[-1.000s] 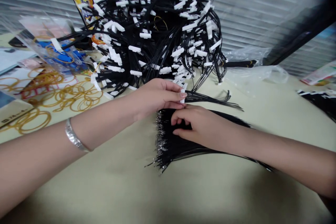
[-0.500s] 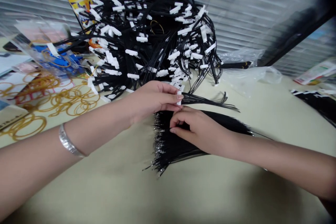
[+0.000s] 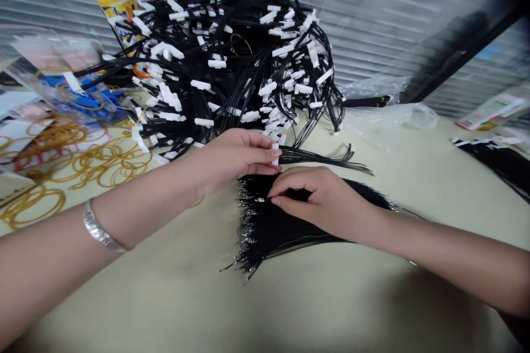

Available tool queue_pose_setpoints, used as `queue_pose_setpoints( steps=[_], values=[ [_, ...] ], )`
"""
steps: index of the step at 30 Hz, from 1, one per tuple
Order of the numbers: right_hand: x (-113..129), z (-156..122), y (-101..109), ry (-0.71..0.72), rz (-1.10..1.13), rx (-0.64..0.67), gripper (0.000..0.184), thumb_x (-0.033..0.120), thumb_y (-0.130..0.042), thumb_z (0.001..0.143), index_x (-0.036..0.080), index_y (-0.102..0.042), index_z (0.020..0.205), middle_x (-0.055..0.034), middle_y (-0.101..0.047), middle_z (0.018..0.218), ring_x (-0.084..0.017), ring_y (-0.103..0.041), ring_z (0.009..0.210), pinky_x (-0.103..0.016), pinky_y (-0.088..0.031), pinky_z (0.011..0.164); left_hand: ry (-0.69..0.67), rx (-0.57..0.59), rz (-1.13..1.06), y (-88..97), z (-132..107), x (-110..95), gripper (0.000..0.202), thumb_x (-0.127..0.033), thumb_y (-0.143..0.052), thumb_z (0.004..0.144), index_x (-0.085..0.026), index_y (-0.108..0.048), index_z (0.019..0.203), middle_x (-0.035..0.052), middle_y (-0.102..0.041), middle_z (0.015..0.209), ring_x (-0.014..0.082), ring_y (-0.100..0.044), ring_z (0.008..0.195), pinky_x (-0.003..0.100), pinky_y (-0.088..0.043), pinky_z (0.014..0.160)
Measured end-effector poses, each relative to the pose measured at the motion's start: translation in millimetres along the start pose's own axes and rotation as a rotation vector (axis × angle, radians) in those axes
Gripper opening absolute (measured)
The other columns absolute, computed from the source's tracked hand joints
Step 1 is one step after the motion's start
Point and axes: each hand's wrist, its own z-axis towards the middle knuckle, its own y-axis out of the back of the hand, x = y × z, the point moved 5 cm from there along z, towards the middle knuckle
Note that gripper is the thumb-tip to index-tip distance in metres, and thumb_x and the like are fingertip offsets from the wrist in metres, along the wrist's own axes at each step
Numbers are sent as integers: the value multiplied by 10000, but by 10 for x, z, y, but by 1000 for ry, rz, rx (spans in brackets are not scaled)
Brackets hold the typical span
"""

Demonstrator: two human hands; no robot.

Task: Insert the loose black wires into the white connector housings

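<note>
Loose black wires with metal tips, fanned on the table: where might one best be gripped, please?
Just behind its crimped metal tip, from the left with fingers from above: the tips splay apart there, while further right the loose black wires lie packed under the right hand.

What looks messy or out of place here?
Rubber bands lie scattered loose at the left, and the wires with white plugs form a tangled heap at the back. The flat wire bundle under the right hand looks tidy.
</note>
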Motion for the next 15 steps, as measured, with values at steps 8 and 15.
queue_pose_setpoints(
  steps=[8,15],
  values=[
    [119,-80,-12,371,-413,-121,213,170,-410,876,115,-604,807,-62,-616,826,-122,-543,775,-267,-438,748,8,-9,10,16,22,28,126,-146,-667,711,-86,-597,798,8,-591,708,65,-604,652,176,-500,679],
    [-54,-111,197,-37,48,-125,162,240,-487,843,143,-594,771,26,-576,622,-33,-481,528,-149,-357,498,1,-41,145,33,-3,65,205,-218,-698,702,-105,-627,857,32,-635,796,80,-613,713,196,-505,734]
  ],
)
